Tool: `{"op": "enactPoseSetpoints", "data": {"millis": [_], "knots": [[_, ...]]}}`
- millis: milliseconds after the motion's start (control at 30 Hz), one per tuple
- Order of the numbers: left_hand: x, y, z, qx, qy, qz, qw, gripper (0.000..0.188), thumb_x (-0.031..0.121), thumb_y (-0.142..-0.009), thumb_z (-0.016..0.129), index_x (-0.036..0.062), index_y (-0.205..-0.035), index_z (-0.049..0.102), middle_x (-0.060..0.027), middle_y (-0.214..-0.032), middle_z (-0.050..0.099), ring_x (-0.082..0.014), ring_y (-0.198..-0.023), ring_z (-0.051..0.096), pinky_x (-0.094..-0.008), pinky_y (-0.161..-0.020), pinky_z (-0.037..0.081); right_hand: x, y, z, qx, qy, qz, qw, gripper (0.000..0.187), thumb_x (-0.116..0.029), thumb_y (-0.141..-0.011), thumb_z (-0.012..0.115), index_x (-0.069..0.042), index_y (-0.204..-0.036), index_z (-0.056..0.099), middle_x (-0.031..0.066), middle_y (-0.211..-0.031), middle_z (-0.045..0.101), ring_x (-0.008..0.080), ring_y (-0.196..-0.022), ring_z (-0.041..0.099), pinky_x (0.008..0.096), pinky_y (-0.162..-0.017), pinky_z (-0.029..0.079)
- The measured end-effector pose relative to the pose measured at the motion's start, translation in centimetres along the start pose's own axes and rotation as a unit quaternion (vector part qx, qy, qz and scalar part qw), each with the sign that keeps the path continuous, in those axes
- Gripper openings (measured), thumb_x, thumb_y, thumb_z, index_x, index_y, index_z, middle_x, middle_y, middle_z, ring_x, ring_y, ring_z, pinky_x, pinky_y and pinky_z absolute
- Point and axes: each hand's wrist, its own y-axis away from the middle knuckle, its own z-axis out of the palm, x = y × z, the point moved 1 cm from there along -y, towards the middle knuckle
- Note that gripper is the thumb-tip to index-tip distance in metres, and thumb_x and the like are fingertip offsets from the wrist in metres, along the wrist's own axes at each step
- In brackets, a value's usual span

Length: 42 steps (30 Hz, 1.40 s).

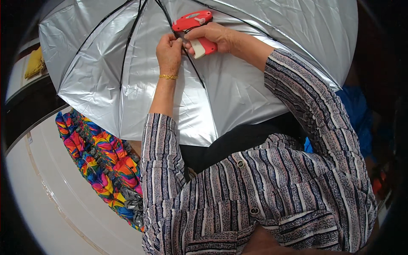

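A silver umbrella canopy [238, 80] lies spread open across my lap, its inside facing up, with thin black ribs [195, 70] running over it. My right hand [216, 36] grips a red-and-white plier-like hand tool [193, 21], one red part above the fingers and a red and cream part below them. The tool's tip meets a rib; the exact contact is hidden by fingers. My left hand [168, 53], wearing a gold bracelet [168, 77], pinches the rib and perhaps some fabric right beside the tip.
Folded rainbow-coloured fabric bundles [106, 157] lie in rows at my left, above a pale floor [46, 191]. Farther left is a dark curved edge [34, 104], with yellow cloth [35, 63] beyond it. Blue material [357, 114] lies at my right, behind my sleeve.
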Motion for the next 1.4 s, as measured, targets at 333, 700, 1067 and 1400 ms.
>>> {"op": "enactPoseSetpoints", "data": {"millis": [333,700,1067,1400], "knots": [[-0.3,0.1,0.0,-0.009,0.013,0.01,1.0,0.008,0.004,-0.081,0.056,-0.0014,-0.086,0.053,-0.0053,-0.065,0.059,-0.0094,-0.052,0.053,-0.0225,-0.046,0.043,0.5,0.4,0.7,0.031,0.077,-0.049,0.995,0.013,-0.014,-0.072,0.065,-0.004,-0.074,0.058,0.0046,-0.062,0.057,0.0119,-0.049,0.054,0.0262,-0.042,0.043],[-0.5,0.1,-0.2,-0.014,0.035,0.019,0.999,0.009,0.005,-0.081,0.056,-0.001,-0.088,0.054,-0.0051,-0.064,0.059,-0.0095,-0.051,0.053,-0.0223,-0.045,0.042,0.9,0.9,0.7,0.027,0.028,-0.045,0.998,0.016,-0.011,-0.074,0.065,-0.003,-0.087,0.058,0.0063,-0.068,0.059,0.0155,-0.054,0.059,0.029,-0.047,0.048],[-0.7,0.9,-0.7,0.033,0.049,-0.021,0.998,0.011,0.009,-0.084,0.055,-0.0001,-0.09,0.054,-0.0043,-0.064,0.058,-0.0089,-0.049,0.052,-0.0205,-0.042,0.038,2.2,1.5,0.8,0.13,-0.05,-0.058,0.989,0.022,-0.009,-0.076,0.064,-0.001,-0.094,0.055,0.0128,-0.075,0.062,0.0237,-0.063,0.063,0.0344,-0.058,0.053],[-0.3,1.1,-0.3,0.027,0.056,-0.041,0.997,0.011,0.011,-0.085,0.054,0.0009,-0.09,0.053,-0.0032,-0.065,0.057,-0.0081,-0.048,0.05,-0.0203,-0.042,0.038,2.3,0.5,1.6,0.177,-0.031,-0.055,0.982,0.02,-0.008,-0.074,0.065,0.0,-0.09,0.056,0.0131,-0.074,0.062,0.0235,-0.061,0.063,0.0336,-0.056,0.053]]}}
